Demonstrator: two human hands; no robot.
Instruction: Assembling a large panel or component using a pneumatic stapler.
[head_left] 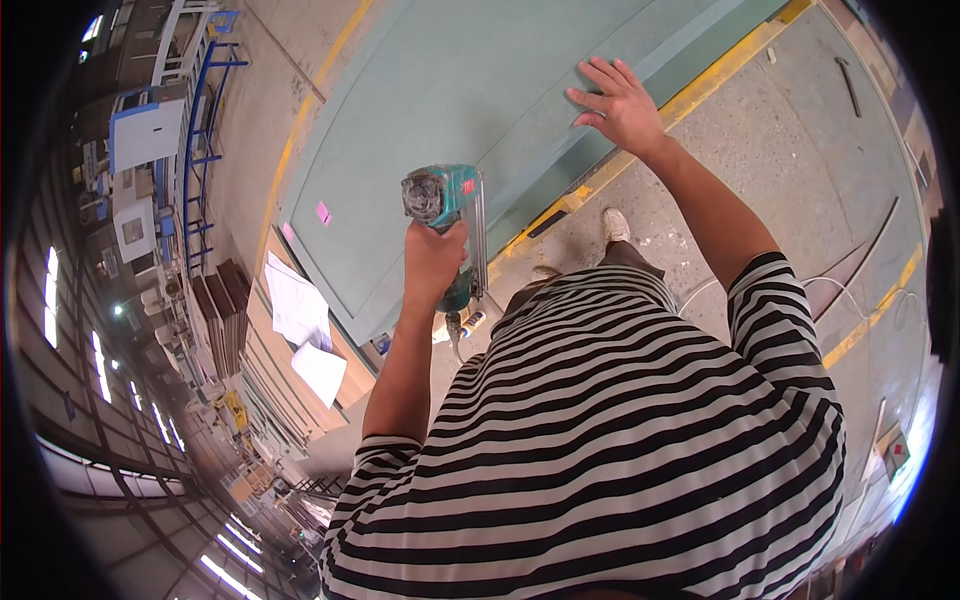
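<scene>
My left hand [432,265] is wrapped round the handle of a teal pneumatic nail gun [459,188], held over the left part of a large grey-green panel [400,85]. An air hose [457,335] runs from the bottom of the handle toward my body. Whether the gun's nose touches the panel is hidden. Over the panel's near edge strip, well to the right of the gun, my right hand [622,110] lies flat with its fingers spread. It holds nothing. Two small pink paper slips, one of them this slip [323,212], lie on the panel's left side.
White paper sheets [297,312] lie left of the panel, near stacked brown boards [218,312]. A hammer [849,86] rests on the floor at the far right. Blue metal racks [200,130] stand at the left. A thin pale cable [835,283] crosses the floor right of me.
</scene>
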